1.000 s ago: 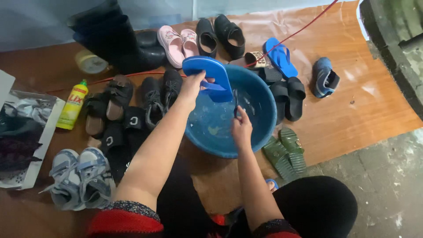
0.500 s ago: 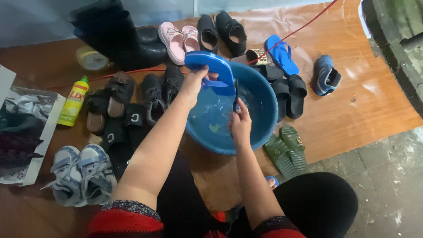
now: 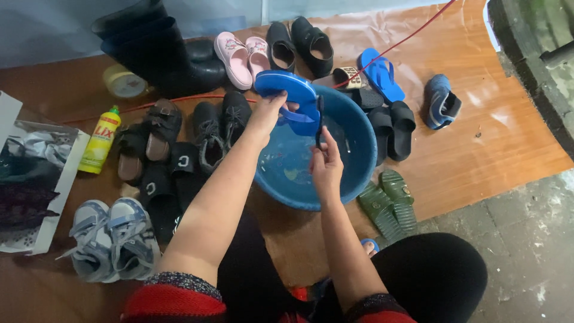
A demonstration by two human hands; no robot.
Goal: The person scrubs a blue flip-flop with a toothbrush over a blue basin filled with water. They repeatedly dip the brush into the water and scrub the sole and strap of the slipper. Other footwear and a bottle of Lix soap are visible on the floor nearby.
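Blue flip-flop (image 3: 287, 96), gripped by the left hand (image 3: 267, 116), now raised higher over the blue basin (image 3: 359, 149) than before; right hand (image 3: 326, 164) pinches a dark brush (image 3: 318, 122) at its strap, scrubbing apparently ongoing.

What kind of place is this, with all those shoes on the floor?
Probably a home washing spot on the floor, indoors or by a doorway. Many shoes lie around a blue basin of water, a yellow soap bottle stands nearby, and the left hand holds a blue sandal over the basin.
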